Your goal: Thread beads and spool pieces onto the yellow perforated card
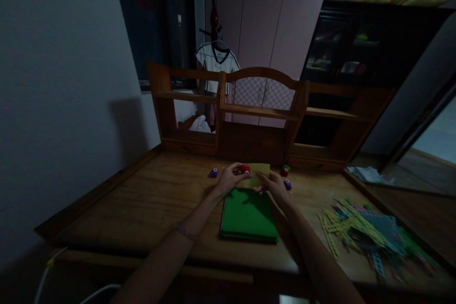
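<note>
Left hand (230,178) is pinching a little red punch (244,169) onto a yellow sheet (257,174) that the right hand (274,185) is gripping by its lower edge, both hovering over a green paper stack (248,216) on the wooden desk (149,199), punched scraps (359,232) lying off right.

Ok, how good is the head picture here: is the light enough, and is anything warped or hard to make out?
Head view: dim throughout, colours muted; wide-angle bend tilts the walls and wardrobe. The left hand with the red punch and the right hand on the yellow paper are small but readable. The paper scraps smear toward the right edge.
</note>
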`<state>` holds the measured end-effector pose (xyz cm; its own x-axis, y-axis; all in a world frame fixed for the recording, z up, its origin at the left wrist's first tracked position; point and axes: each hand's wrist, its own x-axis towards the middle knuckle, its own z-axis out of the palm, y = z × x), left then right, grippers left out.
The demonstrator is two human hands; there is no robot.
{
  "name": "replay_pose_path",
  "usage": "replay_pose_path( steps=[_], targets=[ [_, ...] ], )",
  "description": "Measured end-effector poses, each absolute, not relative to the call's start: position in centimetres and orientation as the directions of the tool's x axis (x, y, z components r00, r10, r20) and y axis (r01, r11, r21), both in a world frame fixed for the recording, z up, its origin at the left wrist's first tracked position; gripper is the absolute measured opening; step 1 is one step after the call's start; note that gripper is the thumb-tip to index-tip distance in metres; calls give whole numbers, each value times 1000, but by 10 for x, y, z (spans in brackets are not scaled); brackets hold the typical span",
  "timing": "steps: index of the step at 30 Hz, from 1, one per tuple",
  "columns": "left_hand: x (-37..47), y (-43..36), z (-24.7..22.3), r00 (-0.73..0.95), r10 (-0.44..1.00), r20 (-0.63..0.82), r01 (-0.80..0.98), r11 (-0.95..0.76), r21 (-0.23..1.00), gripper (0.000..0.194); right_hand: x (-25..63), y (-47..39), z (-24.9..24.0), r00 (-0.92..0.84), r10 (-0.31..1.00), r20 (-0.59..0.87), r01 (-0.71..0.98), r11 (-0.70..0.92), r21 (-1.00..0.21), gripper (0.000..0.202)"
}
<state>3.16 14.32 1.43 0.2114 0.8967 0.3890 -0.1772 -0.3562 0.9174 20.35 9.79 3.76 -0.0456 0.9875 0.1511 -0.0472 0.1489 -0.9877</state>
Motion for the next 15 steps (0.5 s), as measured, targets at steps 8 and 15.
replay_pose_path(
  steps=[8, 15],
  targets=[
    [31, 145, 12, 215, 893, 396, -141, -373, 917, 45, 201, 92, 44, -104, 983, 152, 26, 156, -987, 31],
    [31, 145, 12, 207, 892, 402, -129, -382, 915, 44, 201, 94, 41, -101, 982, 161, 38, 165, -986, 35]
  ],
)
